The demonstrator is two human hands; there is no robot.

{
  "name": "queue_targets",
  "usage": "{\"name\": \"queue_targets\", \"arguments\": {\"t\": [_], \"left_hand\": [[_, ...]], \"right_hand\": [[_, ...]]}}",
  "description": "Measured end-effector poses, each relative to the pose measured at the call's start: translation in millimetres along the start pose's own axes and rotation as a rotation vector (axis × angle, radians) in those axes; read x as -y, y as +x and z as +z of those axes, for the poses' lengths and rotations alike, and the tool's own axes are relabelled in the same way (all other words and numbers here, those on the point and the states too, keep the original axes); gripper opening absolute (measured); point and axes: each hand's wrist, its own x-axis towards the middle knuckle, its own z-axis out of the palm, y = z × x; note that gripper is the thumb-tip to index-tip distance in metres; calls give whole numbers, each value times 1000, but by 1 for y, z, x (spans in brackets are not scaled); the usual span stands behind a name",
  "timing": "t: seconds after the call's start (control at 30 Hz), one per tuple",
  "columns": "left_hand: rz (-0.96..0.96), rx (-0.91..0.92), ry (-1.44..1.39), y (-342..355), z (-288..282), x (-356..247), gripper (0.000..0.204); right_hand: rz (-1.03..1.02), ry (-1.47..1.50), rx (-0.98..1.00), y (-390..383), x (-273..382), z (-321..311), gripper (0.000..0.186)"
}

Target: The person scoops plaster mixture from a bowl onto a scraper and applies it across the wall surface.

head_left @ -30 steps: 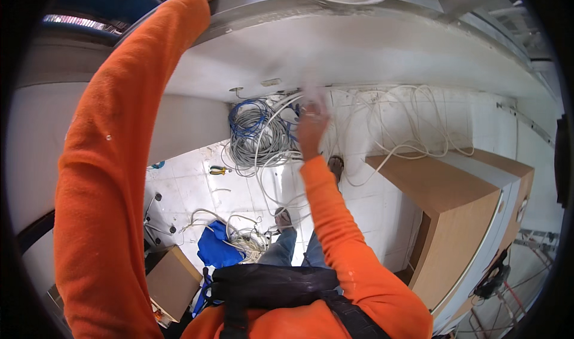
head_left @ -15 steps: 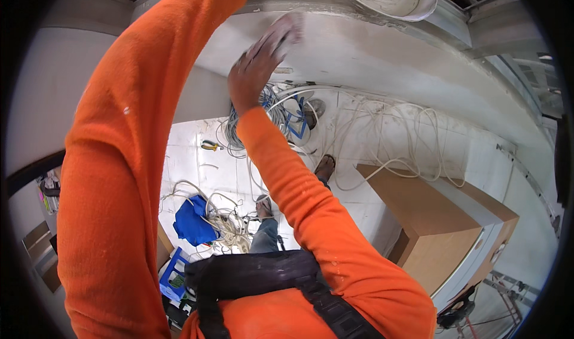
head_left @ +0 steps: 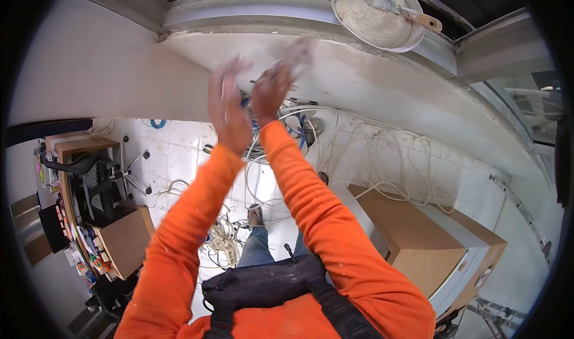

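Observation:
My left hand (head_left: 228, 107) is raised in front of the wall, empty as far as I can see, its fingers stretched out and smeared by motion. Close beside it, my right hand (head_left: 270, 93) is closed around a pale pinkish piece, too blurred to name, near the white wall (head_left: 359, 78) under the window ledge. Dust whitens the fingers. On the ledge above stands a white bowl (head_left: 412, 40) of whitish paste (head_left: 359, 14). A putty knife (head_left: 418, 18) with a wooden handle lies across it.
Coiled cables (head_left: 418, 159) lie on the white tiled floor below. A brown wooden cabinet (head_left: 412, 219) is at the right. To the left are an office chair (head_left: 98, 183) and a cluttered desk (head_left: 78, 219). The metal window frame (head_left: 257, 10) runs along the top.
My left arm has come down from the top edge, bringing the left hand beside the right. The right hand has shifted slightly right and lower in view. The view has moved, showing more desk and bowl.

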Motion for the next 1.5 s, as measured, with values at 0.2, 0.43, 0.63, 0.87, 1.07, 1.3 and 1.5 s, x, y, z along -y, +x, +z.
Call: {"name": "queue_targets", "arguments": {"t": [0.2, 0.43, 0.63, 0.87, 1.07, 1.3, 1.5], "left_hand": [[-710, -126, -170, -147, -113, 0, 35], [-1183, -4, -520, -266, -122, -15, 32], [-1247, 71, -902, -233, -110, -33, 50], [-975, 413, -718, -215, -73, -119, 38], [-1137, -283, -927, -170, -14, -84, 47], [-1033, -307, -1101, -44, 50, -85, 40], [-972, -491, -875, 27, 137, -94, 40]], "right_hand": [[145, 301, 117, -43, 10, -54, 72], [25, 109, 121, -13, 13, -36, 48], [634, 636, 372, -150, 37, -107, 34], [875, 742, 489, -137, 103, -253, 18], [103, -71, 1024, -4, 22, -296, 22], [-916, -511, 459, 294, 79, -276, 28], [-892, -784, 864, 334, 69, -249, 24]]}}
